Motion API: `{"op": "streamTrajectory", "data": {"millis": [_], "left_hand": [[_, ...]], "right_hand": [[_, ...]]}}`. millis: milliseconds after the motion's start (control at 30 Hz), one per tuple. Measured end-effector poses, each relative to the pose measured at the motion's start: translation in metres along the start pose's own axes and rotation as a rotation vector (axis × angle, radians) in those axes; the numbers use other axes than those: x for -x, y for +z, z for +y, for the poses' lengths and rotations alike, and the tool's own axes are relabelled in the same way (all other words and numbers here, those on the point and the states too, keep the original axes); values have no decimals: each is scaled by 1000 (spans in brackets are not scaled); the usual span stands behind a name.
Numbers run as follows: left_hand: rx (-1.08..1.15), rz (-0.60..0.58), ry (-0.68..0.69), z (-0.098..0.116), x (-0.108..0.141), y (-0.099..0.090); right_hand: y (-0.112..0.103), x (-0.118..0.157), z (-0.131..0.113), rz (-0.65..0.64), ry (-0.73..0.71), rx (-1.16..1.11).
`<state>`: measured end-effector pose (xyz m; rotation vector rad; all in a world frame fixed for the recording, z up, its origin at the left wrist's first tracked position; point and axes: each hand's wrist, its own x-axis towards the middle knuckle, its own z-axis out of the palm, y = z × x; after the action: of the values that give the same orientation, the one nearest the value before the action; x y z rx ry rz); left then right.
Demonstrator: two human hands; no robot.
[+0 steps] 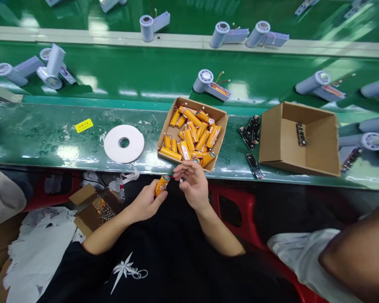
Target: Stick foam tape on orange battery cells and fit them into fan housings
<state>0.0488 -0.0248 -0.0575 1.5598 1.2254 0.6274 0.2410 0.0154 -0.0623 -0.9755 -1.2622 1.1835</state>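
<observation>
My left hand (148, 200) is closed around an orange cylindrical battery (162, 185), held upright at a slight tilt just off the bench's front edge. To its right is my right hand (193, 183), fingers curled and thumb bent in. A small white connector (181, 180) shows at its thumb and fingertips; whether a wire joins it to the battery is too fine to see. Right behind my hands, a shallow cardboard box (222, 141) holds many more orange batteries with short leads, some with white labels.
On the bench lie a white tape roll (110, 143), a yellow label (84, 125), black circuit boards (254, 165) and a deeper cardboard box (271, 134) with one board inside. Pale lavender fan housings (205, 78) stand on the green line behind. A co-worker's arm (356, 252) is at right.
</observation>
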Motion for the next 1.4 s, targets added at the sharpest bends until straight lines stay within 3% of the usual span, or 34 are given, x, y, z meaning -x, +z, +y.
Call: {"op": "streamTrajectory", "data": {"millis": [100, 167, 233, 333, 433, 500, 567, 700, 800, 933, 1067, 1133, 1200, 1333, 1400], "left_hand": [[-116, -44, 116, 9, 1, -3], [-246, -92, 201, 14, 0, -21], [-413, -35, 265, 15, -3, -57], [-733, 90, 297, 3, -16, -129], [-998, -18, 235, -16, -33, -185], [-1077, -100, 256, -19, -38, -199], [-1115, -72, 356, -10, -33, -196], [-1207, 118, 570, 27, -10, -171], [-1292, 148, 698, 47, -2, -157], [-1368, 141, 774, 51, -3, -151], [-1470, 110, 766, 51, -3, -153], [-1470, 123, 747, 52, -3, -151], [-1389, 218, 730, 52, -5, -141], [-1126, 565, 660, 43, 3, -92], [-1018, 599, 621, 33, 13, -66]], "right_hand": [[3, 11, -1, -226, 41, -35], [4, 15, -4, -246, 24, -36], [1, 14, -7, -129, 16, -108], [-8, 2, -15, -8, 103, -224], [-20, -18, -26, -50, 155, -208], [-25, -32, -35, -92, 129, -106], [-27, -44, -44, -134, 98, 23], [-20, -63, -58, -249, 79, 146], [-13, -71, -64, -315, 46, 244], [-11, -76, -68, -373, 17, 351], [-17, -81, -63, -437, 75, 365], [-12, -79, -55, -377, 117, 253], [3, -72, -45, -210, 149, 25], [30, -62, -35, 181, 161, -392], [18, -70, -41, 268, 120, -428]]}}
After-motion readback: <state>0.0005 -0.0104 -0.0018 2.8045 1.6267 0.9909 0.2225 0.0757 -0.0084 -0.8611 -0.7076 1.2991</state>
